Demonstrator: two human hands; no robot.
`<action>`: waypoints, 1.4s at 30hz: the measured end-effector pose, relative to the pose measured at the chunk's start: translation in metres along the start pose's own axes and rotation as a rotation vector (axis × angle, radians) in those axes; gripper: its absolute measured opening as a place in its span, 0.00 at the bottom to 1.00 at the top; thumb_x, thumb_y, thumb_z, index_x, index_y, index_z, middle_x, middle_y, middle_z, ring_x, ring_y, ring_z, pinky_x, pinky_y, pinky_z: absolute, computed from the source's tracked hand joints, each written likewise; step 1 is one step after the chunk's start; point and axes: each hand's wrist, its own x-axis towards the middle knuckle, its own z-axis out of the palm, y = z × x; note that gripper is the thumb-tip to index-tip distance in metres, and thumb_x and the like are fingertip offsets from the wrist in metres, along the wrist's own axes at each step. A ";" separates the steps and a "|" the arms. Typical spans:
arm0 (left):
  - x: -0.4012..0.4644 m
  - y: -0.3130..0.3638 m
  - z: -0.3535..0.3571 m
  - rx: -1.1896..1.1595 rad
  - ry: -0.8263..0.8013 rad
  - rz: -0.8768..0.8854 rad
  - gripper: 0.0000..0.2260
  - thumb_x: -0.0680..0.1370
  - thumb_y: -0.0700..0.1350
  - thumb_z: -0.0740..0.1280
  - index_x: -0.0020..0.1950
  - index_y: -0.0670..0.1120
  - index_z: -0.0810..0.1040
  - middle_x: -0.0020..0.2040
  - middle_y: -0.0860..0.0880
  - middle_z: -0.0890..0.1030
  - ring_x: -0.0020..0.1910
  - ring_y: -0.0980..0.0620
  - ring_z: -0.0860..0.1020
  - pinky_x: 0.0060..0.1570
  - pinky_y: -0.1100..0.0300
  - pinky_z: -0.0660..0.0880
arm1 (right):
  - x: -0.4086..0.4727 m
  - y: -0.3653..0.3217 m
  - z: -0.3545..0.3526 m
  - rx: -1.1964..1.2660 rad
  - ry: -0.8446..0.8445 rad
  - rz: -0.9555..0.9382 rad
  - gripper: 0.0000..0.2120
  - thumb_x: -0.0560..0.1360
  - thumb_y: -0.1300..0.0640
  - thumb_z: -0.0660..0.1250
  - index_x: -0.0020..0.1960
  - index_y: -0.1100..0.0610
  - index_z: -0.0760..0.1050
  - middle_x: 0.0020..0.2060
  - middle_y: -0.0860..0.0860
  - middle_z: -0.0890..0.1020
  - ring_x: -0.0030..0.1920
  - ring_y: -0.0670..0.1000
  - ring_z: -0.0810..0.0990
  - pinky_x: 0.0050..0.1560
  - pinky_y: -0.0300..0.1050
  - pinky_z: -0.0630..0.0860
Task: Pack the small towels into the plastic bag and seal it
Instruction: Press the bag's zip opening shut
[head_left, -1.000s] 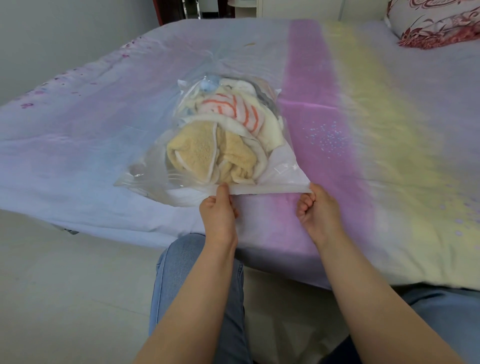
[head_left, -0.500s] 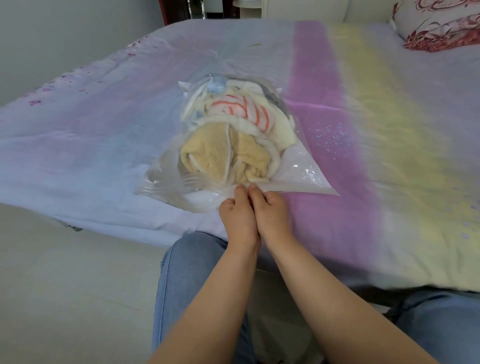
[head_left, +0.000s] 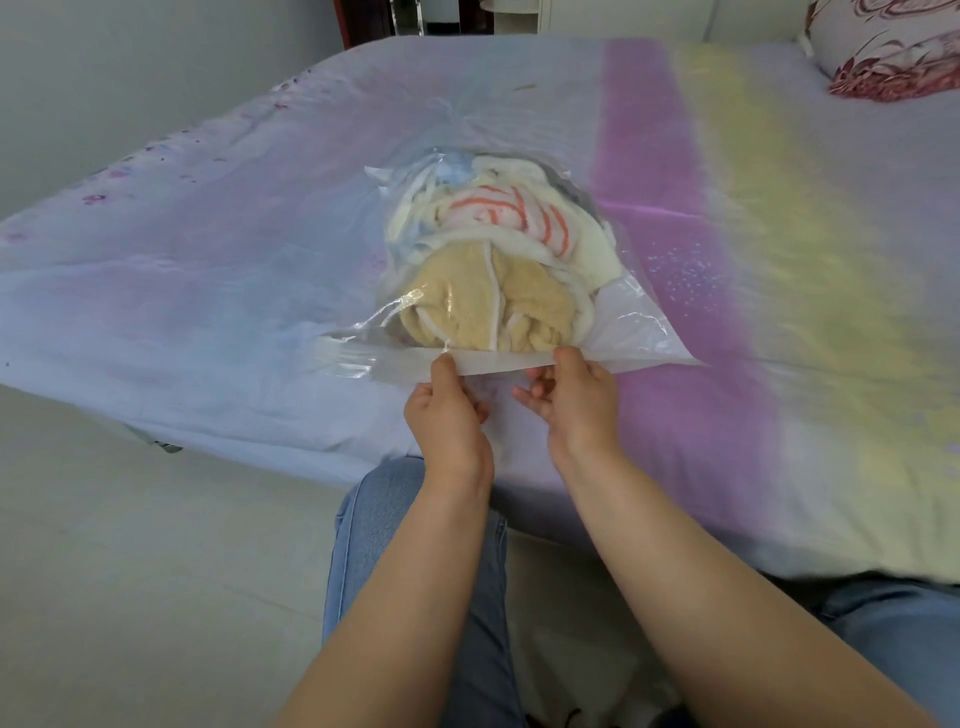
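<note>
A clear plastic bag (head_left: 631, 332) lies on the bed, stuffed with small towels: a tan one (head_left: 467, 306) nearest me, a white one with orange stripes (head_left: 511, 215) behind it, and pale blue and grey ones at the far end. Its mouth strip (head_left: 498, 359) faces me. My left hand (head_left: 449, 415) pinches the strip with thumb on top. My right hand (head_left: 574, 397) pinches it a little further right, its fingers under the edge.
The bed (head_left: 779, 260) has a pastel sheet in blue, purple and yellow bands; its near edge runs just below my hands. A red-patterned pillow (head_left: 883, 57) lies at the far right. My knees in jeans (head_left: 384, 519) are below, over a pale floor.
My right hand slid from the bag's right corner to meet my left hand on the strip. Now both hands have drawn slightly apart again, still pinching the strip.
</note>
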 end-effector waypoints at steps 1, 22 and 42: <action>0.002 0.001 -0.002 -0.002 0.009 0.003 0.18 0.78 0.40 0.62 0.30 0.47 0.62 0.22 0.53 0.62 0.22 0.56 0.60 0.26 0.61 0.60 | 0.001 0.000 -0.003 -0.008 0.003 -0.006 0.10 0.76 0.63 0.58 0.37 0.62 0.73 0.27 0.54 0.76 0.24 0.47 0.69 0.39 0.49 0.82; -0.012 -0.017 0.002 0.220 -0.027 0.025 0.27 0.78 0.47 0.64 0.18 0.47 0.69 0.19 0.52 0.70 0.26 0.52 0.70 0.31 0.56 0.68 | -0.011 0.026 0.016 -0.675 -0.072 -0.227 0.23 0.77 0.51 0.64 0.24 0.54 0.68 0.19 0.46 0.74 0.22 0.40 0.73 0.28 0.37 0.68; 0.005 0.003 -0.004 0.046 0.202 0.210 0.19 0.79 0.49 0.61 0.28 0.47 0.67 0.27 0.52 0.70 0.31 0.53 0.69 0.36 0.54 0.70 | -0.019 0.020 0.048 0.118 0.188 -0.011 0.14 0.82 0.53 0.54 0.53 0.62 0.73 0.37 0.56 0.76 0.29 0.48 0.78 0.36 0.48 0.81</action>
